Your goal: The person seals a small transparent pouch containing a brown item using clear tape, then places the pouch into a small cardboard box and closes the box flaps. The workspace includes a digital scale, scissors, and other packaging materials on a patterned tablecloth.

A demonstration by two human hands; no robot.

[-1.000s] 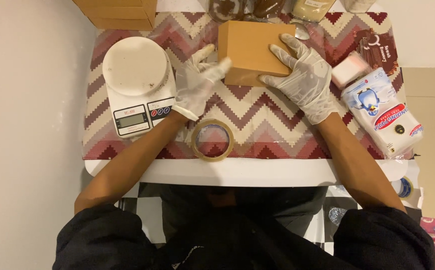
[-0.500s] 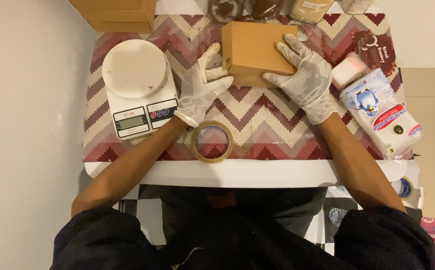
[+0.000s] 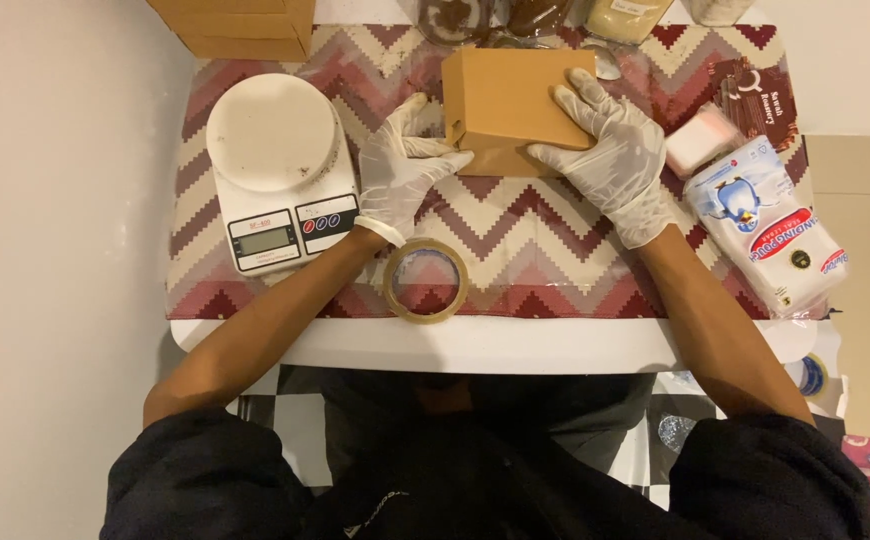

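Observation:
A closed brown cardboard box [image 3: 511, 100] lies at the far middle of the zigzag-patterned table mat [image 3: 535, 240]. My right hand [image 3: 607, 152], in a white glove, lies flat on the box's top and near right corner. My left hand [image 3: 402, 172], also gloved, presses its fingers against the box's left near edge. A roll of clear tape [image 3: 426, 280] lies flat on the mat just below my left wrist.
A white kitchen scale [image 3: 277, 168] stands at the left. A stack of brown boxes [image 3: 240, 25] sits at the far left. Jars [image 3: 525, 12] line the far edge. A white packet [image 3: 770, 225], a small pink-white pack [image 3: 703, 140] and a dark pouch [image 3: 760, 100] lie at the right.
The box has turned slightly and settled flatter. My left hand slid from the box's left side to its near left edge. My right hand stayed on top.

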